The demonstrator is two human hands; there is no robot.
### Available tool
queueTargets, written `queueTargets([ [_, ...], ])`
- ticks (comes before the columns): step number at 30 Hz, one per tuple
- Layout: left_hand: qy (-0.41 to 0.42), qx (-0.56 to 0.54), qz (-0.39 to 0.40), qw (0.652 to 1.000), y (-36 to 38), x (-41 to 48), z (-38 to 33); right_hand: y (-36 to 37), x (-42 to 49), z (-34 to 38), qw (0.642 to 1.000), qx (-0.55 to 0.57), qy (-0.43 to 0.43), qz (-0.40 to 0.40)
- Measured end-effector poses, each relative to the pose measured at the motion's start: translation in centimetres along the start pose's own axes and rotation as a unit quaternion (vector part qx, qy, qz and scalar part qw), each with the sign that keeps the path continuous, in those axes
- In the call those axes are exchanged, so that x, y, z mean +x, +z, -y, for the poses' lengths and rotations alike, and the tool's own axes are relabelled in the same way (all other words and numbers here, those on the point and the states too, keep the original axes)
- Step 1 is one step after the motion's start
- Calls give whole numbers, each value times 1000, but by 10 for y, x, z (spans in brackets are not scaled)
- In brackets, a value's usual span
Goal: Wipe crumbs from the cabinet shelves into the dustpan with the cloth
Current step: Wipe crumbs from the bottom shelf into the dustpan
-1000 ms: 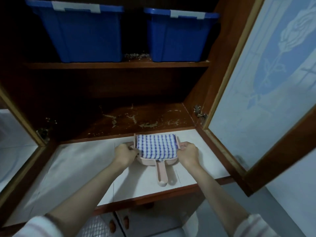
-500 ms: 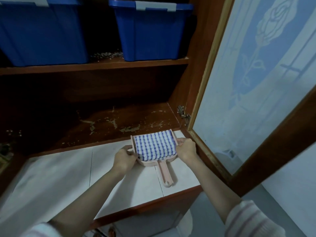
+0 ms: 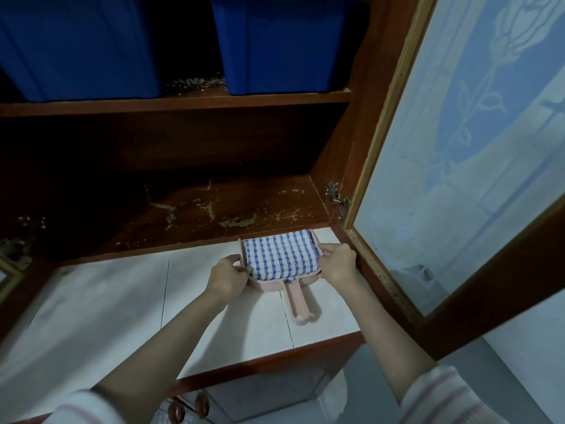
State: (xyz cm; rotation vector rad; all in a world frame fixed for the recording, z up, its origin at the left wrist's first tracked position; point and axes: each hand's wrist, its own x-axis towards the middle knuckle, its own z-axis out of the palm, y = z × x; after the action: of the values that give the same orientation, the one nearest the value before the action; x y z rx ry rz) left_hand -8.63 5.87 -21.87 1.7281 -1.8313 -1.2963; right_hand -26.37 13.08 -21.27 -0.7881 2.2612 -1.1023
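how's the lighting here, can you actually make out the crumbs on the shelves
Head view: dim overall, the cabinet interior sinks to near black at its back and left. Head view: lower-shelf crumbs read as pale flecks, upper-shelf crumbs look grainy. Head view: the checked cloth in the pink dustpan is best lit; the striped sleeve at the bottom edge is soft.

**Home storage corner**

You face a wooden cabinet (image 3: pixel 360 87) in a home: frosted glass door (image 3: pixel 458 166) etched with a rose on the right, blue plastic bins (image 3: pixel 275 41) on the far shelf (image 3: pixel 183 103), white tiled ledge (image 3: pixel 107 301) near.
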Motion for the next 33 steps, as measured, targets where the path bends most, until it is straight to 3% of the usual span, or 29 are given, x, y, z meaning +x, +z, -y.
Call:
queueTargets([
  [5, -11, -23, -8, 1000, -3, 1, -1, -1, 2, 3, 999, 22, 35, -1],
  [8, 7, 38, -21, 999, -10, -4, -2, -10, -6, 13, 997, 18, 65, -25],
  [13, 67, 30, -27, 997, -34, -23, -2, -26, -35, 23, 997, -3, 14, -79],
  [18, 135, 18, 5, 991, -62, -50, 18, -12, -78, 33, 996, 58, -37, -57],
  [23, 158, 25, 32, 987, -110, -80, 52, 24, -132, 46, 991, 123, -23, -47],
  [33, 159, 41, 56, 985, -167, -115, 116, 82, -232, 60, 991, 133, 11, -26],
])
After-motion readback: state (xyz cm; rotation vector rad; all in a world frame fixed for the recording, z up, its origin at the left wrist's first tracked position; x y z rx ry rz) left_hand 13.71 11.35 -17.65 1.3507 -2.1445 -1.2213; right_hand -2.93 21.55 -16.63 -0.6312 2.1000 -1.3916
